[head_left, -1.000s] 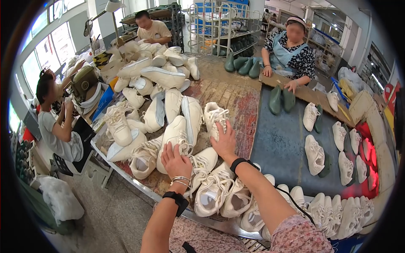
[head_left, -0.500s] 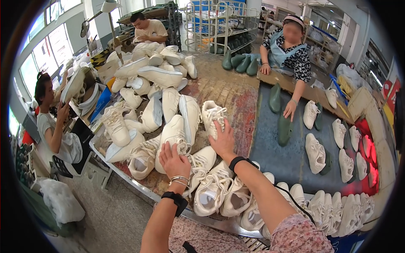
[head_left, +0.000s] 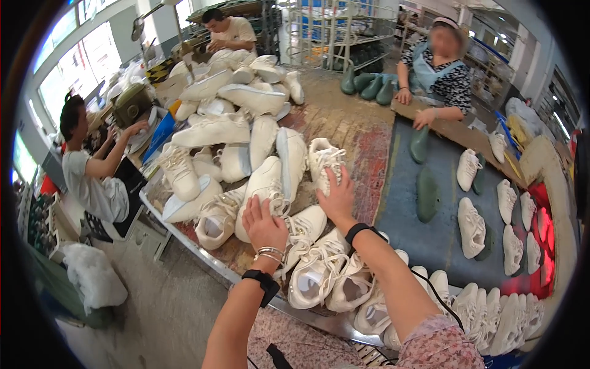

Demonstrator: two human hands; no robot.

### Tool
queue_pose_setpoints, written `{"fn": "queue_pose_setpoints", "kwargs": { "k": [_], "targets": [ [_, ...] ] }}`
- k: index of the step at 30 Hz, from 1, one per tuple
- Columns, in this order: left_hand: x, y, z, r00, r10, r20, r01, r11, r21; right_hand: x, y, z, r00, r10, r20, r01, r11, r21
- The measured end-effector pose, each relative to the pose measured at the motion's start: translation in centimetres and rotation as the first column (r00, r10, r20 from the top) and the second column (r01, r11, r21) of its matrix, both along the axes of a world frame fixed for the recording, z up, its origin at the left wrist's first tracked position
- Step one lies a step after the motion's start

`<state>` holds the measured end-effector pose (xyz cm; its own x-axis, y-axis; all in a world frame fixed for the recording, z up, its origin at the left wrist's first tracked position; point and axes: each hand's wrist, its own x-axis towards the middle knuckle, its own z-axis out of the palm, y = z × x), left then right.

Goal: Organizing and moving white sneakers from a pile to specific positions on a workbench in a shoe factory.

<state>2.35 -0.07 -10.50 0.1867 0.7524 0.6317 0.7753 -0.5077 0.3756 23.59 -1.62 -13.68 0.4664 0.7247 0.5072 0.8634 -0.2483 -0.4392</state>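
My left hand (head_left: pixel 265 227) lies with its fingers spread on the toe end of a cream lace-up sneaker (head_left: pixel 263 179) at the near side of the pile. To its right, my right hand (head_left: pixel 337 200) rests on another cream sneaker (head_left: pixel 326 154), its fingers stretched apart over the front and laces. Both sneakers lie on the worn work table (head_left: pixel 344 120). Just below my hands, a row of laced sneakers (head_left: pixel 309 283) stands with openings toward me along the metal edge. My palms hide parts of the shoes beneath them.
A heap of cream shoes (head_left: pixel 252 98) fills the table's far left. On the right, a dark belt (head_left: pixel 399 227) carries green shoe lasts (head_left: pixel 428 195) and sneakers (head_left: pixel 472 227), near a red glow (head_left: pixel 544 246). Co-workers are at the left, far side and far right. A plastic bag (head_left: pixel 92 277) lies lower left.
My view has shifted slightly; my hands stay on the same sneakers. The far-right co-worker's hand has left the nearer green last for the farther one. The left co-worker's arms have lowered.
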Motion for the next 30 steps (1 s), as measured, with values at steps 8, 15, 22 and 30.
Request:
{"fn": "queue_pose_setpoints", "kwargs": {
  "k": [8,15,22,30],
  "targets": [
    [-0.5,0.0,0.2,1.0,-0.01,-0.007,0.01,1.0,-0.011,1.8,0.7,0.4,0.991,0.042,-0.129,-0.048,0.998,-0.041],
    [-0.2,-0.6,0.7,0.999,-0.038,-0.033,0.034,0.992,-0.121,12.8,1.5,0.6,0.959,-0.078,-0.271,0.111,0.988,0.11],
    [-0.4,-1.3,2.2,0.993,0.017,-0.12,-0.03,0.994,-0.106,35.7,3.4,-3.7,0.925,-0.359,0.128,0.357,0.933,0.043],
    [-0.4,-1.4,2.7,0.999,0.026,-0.045,-0.033,0.989,-0.143,45.1,-1.1,-7.0,0.974,-0.223,-0.039,0.158,0.793,-0.588]
  ]
}}
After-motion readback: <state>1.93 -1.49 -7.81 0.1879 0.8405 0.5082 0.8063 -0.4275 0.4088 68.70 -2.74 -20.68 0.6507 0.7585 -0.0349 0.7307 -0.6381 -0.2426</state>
